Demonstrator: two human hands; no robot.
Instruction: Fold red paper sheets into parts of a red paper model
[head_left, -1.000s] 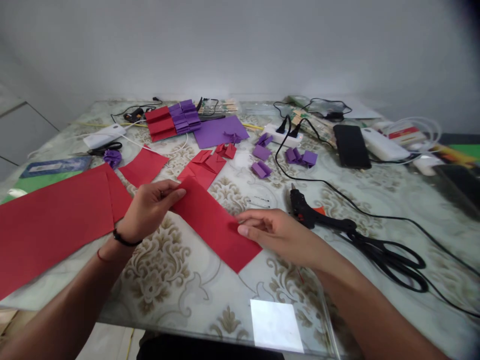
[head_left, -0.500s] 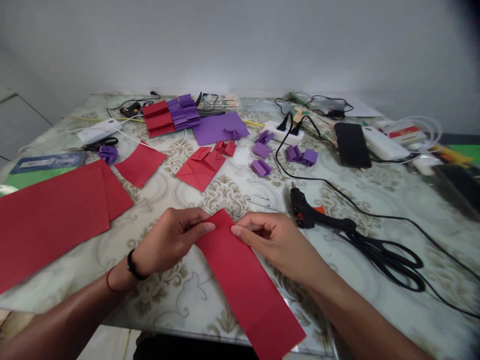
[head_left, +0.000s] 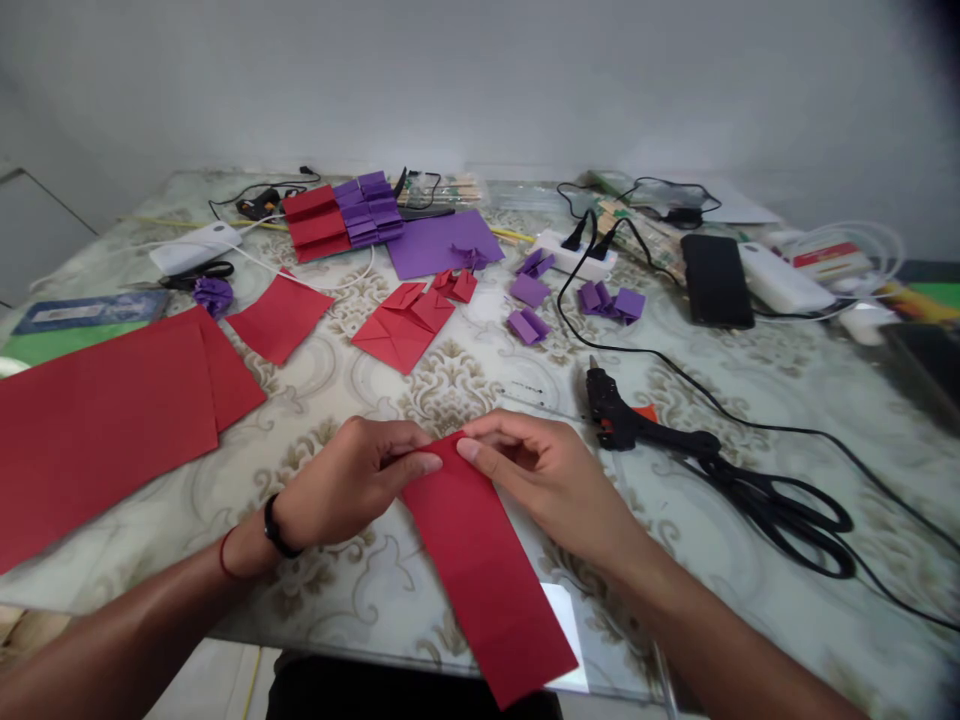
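Observation:
A long strip of red paper (head_left: 491, 580) slants toward me over the table's front edge. At its far end my left hand (head_left: 367, 475) pinches the left corner between thumb and fingers. My right hand (head_left: 540, 480) pinches the same end close beside it, thumb on top. The far edge looks bent over between the two hands, though the fingers hide part of it. Beyond them lies a folded red paper piece (head_left: 405, 328), with a smaller red folded piece (head_left: 455, 286) touching it.
Large red sheets (head_left: 105, 430) lie at left. On the right are a black glue gun (head_left: 637, 420), black scissors (head_left: 780, 510) and a trailing cable (head_left: 720, 400). Several purple folded pieces (head_left: 529, 325) sit near a white power strip (head_left: 577, 255). A black phone (head_left: 716, 280) lies farther right.
My hands have drawn slightly closer together at the strip's far end, and that edge now appears bent over. The strip's near end has shifted left and up in view.

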